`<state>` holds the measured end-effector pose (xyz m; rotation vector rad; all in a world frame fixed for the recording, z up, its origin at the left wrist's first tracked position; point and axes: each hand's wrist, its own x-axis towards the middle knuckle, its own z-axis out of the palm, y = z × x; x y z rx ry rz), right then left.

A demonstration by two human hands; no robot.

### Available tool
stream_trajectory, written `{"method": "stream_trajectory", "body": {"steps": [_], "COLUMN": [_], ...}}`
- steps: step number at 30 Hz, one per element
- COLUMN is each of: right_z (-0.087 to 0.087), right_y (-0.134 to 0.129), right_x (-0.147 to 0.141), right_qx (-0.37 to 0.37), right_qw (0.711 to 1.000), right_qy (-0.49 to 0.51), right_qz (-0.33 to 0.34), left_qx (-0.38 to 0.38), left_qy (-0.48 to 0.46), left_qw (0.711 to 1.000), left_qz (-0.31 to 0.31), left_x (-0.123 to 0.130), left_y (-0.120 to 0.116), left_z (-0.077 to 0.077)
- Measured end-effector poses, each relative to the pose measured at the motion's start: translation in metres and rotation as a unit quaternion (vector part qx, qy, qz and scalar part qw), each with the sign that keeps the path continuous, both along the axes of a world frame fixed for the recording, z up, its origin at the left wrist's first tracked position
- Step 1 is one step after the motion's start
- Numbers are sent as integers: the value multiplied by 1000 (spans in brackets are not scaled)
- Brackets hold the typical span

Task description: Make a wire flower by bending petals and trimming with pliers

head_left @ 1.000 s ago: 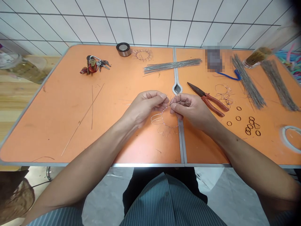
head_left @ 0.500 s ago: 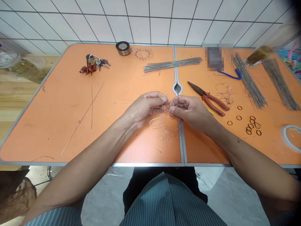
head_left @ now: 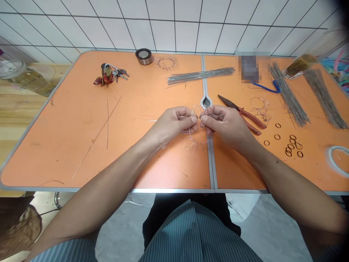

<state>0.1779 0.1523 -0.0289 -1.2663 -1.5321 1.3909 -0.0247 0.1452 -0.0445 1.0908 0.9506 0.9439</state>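
Note:
Between my hands is a thin wire ring (head_left: 198, 142) with small wire loops around its edge, over the orange table (head_left: 152, 160). My left hand (head_left: 181, 122) pinches it from the left, thumb against fingers. On the other side my right hand (head_left: 219, 122) is closed on it in a similar pinch. The two sets of fingertips nearly meet, and they hide the upper part of the ring. Just behind my right hand lie pliers (head_left: 247, 114) with red handles, the lower handle partly covered.
Wire bundles lie at the back (head_left: 200, 75) and right (head_left: 290, 94). Nearby are black rings (head_left: 290, 147), a tape roll (head_left: 144, 56), another looped wire ring (head_left: 166, 63) and keys (head_left: 111, 74). Loose wires (head_left: 107, 123) lie left. A glass jar (head_left: 300, 65) stands back right.
My hands have shifted slightly and rotated the wire ring, so fewer loops show at its lower left. A wire loop now sticks up above my fingertips.

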Motion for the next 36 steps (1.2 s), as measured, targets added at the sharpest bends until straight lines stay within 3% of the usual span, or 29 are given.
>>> {"method": "stream_trajectory", "body": {"steps": [9, 17, 29, 36], "right_z": [-5, -4, -4, -10], "right_y": [7, 6, 4, 2], "right_x": [7, 8, 4, 1], "right_qx": [-11, 15, 26, 34], "right_qw": [998, 999, 999, 999], "right_qy": [34, 38, 29, 31], "right_qz": [-53, -11, 1, 8], "left_qx": [-58, -53, -1, -96], "left_qy": [-30, -14, 25, -22], "left_qw": [993, 998, 999, 995], "left_qz": [101, 43, 48, 35], "left_x": [-4, -3, 1, 1], "left_y": [4, 1, 0, 4], "left_z": [4, 8, 5, -3]}}
